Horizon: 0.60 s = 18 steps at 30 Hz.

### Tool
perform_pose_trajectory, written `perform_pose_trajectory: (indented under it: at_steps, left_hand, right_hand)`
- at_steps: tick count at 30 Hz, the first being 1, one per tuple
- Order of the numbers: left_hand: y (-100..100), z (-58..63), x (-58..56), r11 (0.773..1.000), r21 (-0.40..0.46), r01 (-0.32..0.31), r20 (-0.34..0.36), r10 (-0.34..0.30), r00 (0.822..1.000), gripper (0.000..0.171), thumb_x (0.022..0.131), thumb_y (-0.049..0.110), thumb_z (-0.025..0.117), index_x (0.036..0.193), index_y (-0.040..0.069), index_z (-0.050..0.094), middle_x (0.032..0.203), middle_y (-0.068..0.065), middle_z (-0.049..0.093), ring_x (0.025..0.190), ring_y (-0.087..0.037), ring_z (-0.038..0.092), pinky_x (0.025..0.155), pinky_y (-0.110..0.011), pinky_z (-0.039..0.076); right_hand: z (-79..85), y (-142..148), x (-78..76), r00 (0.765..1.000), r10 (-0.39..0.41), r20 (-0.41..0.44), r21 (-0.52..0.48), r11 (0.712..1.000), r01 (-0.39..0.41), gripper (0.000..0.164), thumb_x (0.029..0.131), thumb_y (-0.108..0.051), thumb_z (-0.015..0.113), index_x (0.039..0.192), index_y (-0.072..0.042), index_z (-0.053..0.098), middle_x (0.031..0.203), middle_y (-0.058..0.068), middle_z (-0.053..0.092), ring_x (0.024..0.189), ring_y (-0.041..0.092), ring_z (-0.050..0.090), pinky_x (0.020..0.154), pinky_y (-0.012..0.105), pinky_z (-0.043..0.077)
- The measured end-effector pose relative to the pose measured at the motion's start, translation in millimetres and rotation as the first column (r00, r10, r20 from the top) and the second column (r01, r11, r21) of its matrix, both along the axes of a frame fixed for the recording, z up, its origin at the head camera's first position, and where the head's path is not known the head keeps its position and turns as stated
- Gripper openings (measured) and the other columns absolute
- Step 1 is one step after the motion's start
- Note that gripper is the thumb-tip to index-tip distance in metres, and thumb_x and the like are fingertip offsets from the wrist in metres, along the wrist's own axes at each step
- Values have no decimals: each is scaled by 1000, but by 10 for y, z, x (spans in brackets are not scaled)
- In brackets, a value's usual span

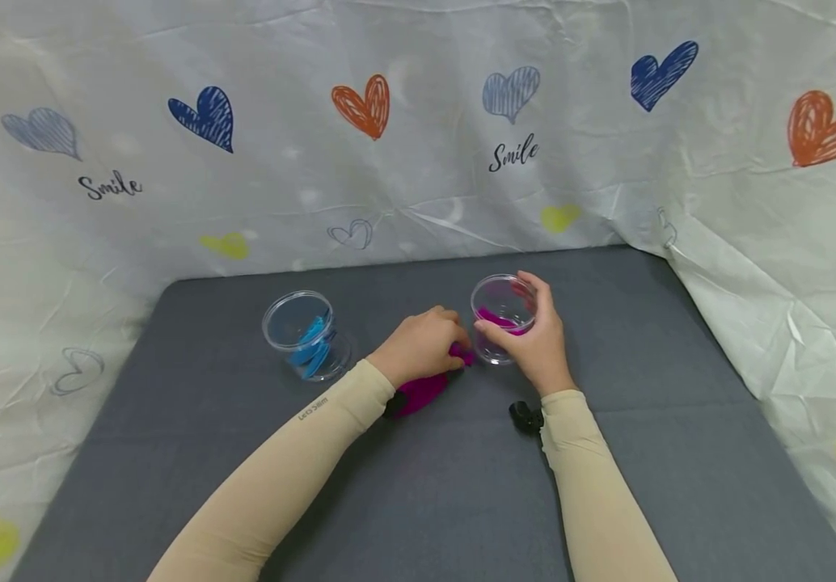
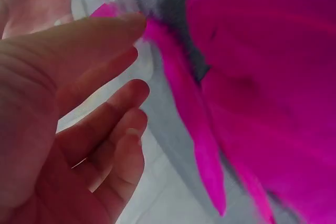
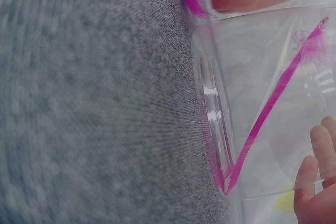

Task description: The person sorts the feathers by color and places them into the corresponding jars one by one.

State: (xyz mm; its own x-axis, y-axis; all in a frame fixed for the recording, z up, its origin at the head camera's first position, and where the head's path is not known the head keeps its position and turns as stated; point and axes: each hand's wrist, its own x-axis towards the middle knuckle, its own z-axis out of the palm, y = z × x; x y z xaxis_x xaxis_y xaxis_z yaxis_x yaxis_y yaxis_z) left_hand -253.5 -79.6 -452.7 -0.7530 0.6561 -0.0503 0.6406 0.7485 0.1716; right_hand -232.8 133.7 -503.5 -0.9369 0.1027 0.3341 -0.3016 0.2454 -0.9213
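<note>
the left hand (image 1: 421,346) pinches a narrow, fuzzy magenta feather (image 2: 184,98) beside a broader magenta pile (image 1: 421,394) on the woven gray desk (image 1: 447,493); the right hand (image 1: 540,347) grips a round, clear plastic cup (image 1: 492,351), a slim magenta strip (image 3: 268,106) slanting inside. blue pieces (image 1: 309,352) fill part of another cup (image 1: 278,323).

Clear cup (image 3: 296,124), magenta feather (image 3: 265,113) slanting inside, right hand (image 3: 317,203) alongside, grey cloth (image 3: 105,103)

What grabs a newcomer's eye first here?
Probably the bright magenta feathers mid-table, with the left hand pinching one. Then the right hand's clear cup, with magenta inside, and the clear cup of blue pieces to its left.
</note>
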Motion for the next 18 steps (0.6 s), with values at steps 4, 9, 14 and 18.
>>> perform_pose_trajectory:
  at_steps: [4,9,14,18]
  left_hand:
    - [24,-49,1,1000,7,13,20,-13,1000,27,90,36,90,115,25,86,121,-2,74,112,-21,59,94,-42,63]
    - [44,-95,-2,999,14,28,37,-29,999,27,91,35,89,116,26,86,123,-2,74,113,-22,60,97,-43,62]
    - [47,-134,-16,999,23,42,24,-42,999,20,93,33,87,112,27,87,122,-1,75,111,-21,61,97,-42,62]
    - [49,-151,-27,998,29,51,0,-51,999,13,95,31,85,107,27,87,119,-1,75,109,-21,61,95,-41,63]
  right_hand:
    - [5,1,-4,1000,-5,5,8,1000,5,95,80,-42,97,158,-36,43,155,-4,59,145,19,54,121,55,48]
    - [1,-7,-4,1000,-1,5,7,1000,1,95,80,-41,98,158,-37,43,155,-4,59,145,19,54,120,53,48]
    - [-7,-9,-10,1000,-1,-1,8,1000,1,95,80,-40,98,158,-36,43,155,-4,59,145,19,54,120,53,49]
    - [-2,-1,-12,1000,-3,-7,8,1000,3,94,81,-39,97,158,-35,44,155,-4,59,146,20,54,121,54,47]
